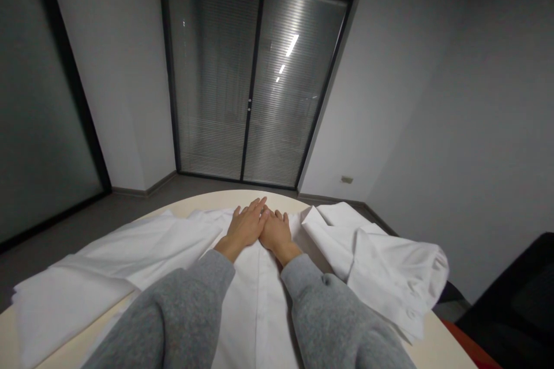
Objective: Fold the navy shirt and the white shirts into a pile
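While a bare left hand (246, 228) and a bare right hand (276, 232) touch on top of it, a white cloth garment (244, 300) lies spread over a cream, round-edged table (208, 200).
From where I stand, both hands' fingers are laid out flat, only narrowly parted, with nothing pinched that I can see. The garment looks light, soft and quick to crease — I'd take hold at the doubled edges, near what look like small white buttons (410, 314). I can read no brand, label or writing.

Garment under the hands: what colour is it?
The garment is white, with no pattern visible; best seen in the head view.
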Demonstrator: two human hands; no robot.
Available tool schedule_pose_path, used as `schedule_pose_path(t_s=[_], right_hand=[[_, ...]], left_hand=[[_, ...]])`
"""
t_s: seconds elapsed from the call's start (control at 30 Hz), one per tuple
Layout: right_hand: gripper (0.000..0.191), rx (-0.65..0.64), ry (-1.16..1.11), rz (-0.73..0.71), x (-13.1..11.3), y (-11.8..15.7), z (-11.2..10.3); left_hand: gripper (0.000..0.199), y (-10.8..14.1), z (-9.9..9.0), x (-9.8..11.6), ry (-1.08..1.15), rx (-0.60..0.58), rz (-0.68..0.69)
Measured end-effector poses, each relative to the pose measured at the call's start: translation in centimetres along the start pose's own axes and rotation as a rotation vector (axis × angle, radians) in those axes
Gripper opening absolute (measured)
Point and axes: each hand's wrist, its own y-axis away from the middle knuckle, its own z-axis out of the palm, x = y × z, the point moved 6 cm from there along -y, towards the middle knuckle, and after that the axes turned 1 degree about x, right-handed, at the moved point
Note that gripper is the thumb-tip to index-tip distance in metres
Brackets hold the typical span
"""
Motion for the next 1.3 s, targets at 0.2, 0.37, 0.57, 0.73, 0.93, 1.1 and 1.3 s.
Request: schedule_pose_path(t_s=[0.2, 0.37, 0.57, 0.73, 0.93, 1.1, 1.3], right_hand=[[0.062, 0.0, -0.001, -0.004, 0.05, -0.15, 0.09], [0.062, 0.002, 0.007, -0.013, 0.16, -0.06, 0.11], [0.061, 0.004, 0.012, -0.02, 0.27, 0.02, 0.1], [0.061, 0.001, 0.01, -0.011, 0.32, -0.09, 0.23], [0.063, 0.007, 0.003, -0.014, 0.32, -0.16, 0.26], [0.062, 0.011, 0.0, -0.021, 0.33, -0.04, 0.03], [0.061, 0.023, -0.011, -0.021, 0.36, -0.08, 0.02]], left_hand=[[0.058, 0.01, 0.01, -0.03, -0.022, -0.008, 0.002], [0.055, 0.06, 0.35, 0.04, -0.05, -0.019, 0.032], [0.054, 0.22, 0.31, 0.17, -0.044, -0.034, 0.052], [0.055, 0.19, 0.26, 0.24, -0.037, -0.033, 0.048], [0.053, 0.17, 0.2, 0.22, -0.042, -0.035, 0.035], [0.051, 0.16, 0.16, 0.23, -0.045, -0.043, 0.028], [0.049, 0.05, 0.21, 0.18, -0.042, -0.046, 0.022]])
